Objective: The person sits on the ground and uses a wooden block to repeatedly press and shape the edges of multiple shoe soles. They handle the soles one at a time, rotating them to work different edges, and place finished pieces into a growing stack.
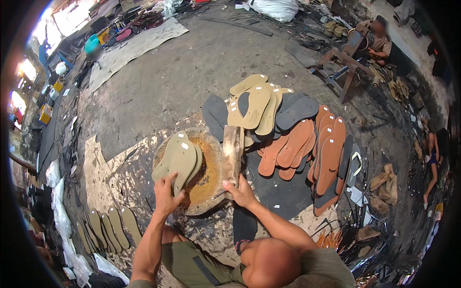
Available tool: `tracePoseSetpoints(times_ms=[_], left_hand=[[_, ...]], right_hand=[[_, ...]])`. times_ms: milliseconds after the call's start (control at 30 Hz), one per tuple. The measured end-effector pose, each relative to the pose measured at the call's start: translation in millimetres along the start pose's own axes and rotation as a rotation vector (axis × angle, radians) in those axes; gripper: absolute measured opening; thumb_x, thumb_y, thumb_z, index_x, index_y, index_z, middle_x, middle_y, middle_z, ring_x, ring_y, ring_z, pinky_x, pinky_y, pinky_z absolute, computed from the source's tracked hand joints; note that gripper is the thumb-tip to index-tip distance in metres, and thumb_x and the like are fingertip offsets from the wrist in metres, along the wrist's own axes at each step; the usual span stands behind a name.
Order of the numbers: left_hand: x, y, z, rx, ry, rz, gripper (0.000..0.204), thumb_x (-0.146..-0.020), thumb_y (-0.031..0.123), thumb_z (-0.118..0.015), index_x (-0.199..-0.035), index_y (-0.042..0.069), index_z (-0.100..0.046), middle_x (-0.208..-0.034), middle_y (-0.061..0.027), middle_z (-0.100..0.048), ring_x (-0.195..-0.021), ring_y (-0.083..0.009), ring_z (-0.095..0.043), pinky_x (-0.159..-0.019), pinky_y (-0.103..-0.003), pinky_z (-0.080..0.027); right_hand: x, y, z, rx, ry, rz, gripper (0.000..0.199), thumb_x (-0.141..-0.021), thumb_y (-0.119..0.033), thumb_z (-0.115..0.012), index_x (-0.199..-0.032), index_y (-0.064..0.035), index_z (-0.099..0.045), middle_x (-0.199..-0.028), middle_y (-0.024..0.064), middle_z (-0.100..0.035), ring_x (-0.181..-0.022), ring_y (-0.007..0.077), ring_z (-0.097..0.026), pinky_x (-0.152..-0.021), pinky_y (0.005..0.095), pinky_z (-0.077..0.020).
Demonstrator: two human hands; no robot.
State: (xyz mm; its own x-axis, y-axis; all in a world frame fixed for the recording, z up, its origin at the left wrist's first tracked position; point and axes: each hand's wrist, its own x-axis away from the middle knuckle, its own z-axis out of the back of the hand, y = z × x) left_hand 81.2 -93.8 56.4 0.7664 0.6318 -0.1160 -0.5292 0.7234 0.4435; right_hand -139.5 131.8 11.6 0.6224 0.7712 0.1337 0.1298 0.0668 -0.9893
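In front of me sits a low round block (pixel 204 187) with a worn, orange-brown top. Two olive sandal soles (pixel 169 161) lie on it, one overlapping the other, each with small white labels. My left hand (pixel 166 196) grips the near end of these soles, fingers on the upper one and thumb at its edge. At the block's right edge, my right hand (pixel 242 193) is closed around the lower end of a pale, worn wooden block (pixel 232 153). Just beyond it are heaped beige soles (pixel 259 106), dark grey soles (pixel 298 111) and reddish-brown soles (pixel 331 144).
Several olive soles (pixel 109 233) lie in a row at lower left. A flip-flop (pixel 355 163) with a white strap lies right of the heaps. At the far right, a person (pixel 379 43) sits by a rough stand (pixel 343 65). A white sack (pixel 276 8) lies at the back.
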Motion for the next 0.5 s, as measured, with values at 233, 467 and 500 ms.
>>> tracePoseSetpoints(times_ms=[233,467,500], left_hand=[[-50,-23,12,-0.053,-0.061,0.253,0.094,-0.076,0.024,-0.086,-0.158,0.016,-0.04,-0.142,-0.0258,-0.054,-0.132,-0.0466,-0.049,-0.111,-0.053,-0.042],[-141,147,32,0.519,-0.095,-0.019,0.093,-0.086,0.053,-0.08,-0.155,0.003,-0.043,-0.156,-0.0261,-0.045,-0.144,-0.0396,-0.045,-0.119,-0.051,-0.039],[-145,168,32,0.53,-0.034,-0.101,0.089,-0.09,0.056,-0.075,-0.155,0.004,-0.043,-0.156,-0.0269,-0.044,-0.146,-0.0399,-0.042,-0.12,-0.051,-0.037]], right_hand=[[-26,1,-28,-0.005,-0.097,-0.081,0.034,-0.101,-0.037,-0.067,-0.103,-0.0032,-0.062,-0.091,0.0032,-0.064,-0.086,0.0146,-0.06,-0.081,0.0337,-0.0494],[-32,17,-23,0.056,-0.143,-0.414,0.059,-0.099,-0.055,-0.065,-0.113,0.0024,-0.07,-0.097,0.0111,-0.072,-0.091,0.0224,-0.069,-0.082,0.0384,-0.0547],[-34,20,-23,-0.011,-0.159,-0.38,0.06,-0.099,-0.056,-0.065,-0.116,0.002,-0.069,-0.097,0.0108,-0.072,-0.09,0.0213,-0.07,-0.081,0.0396,-0.0558]])
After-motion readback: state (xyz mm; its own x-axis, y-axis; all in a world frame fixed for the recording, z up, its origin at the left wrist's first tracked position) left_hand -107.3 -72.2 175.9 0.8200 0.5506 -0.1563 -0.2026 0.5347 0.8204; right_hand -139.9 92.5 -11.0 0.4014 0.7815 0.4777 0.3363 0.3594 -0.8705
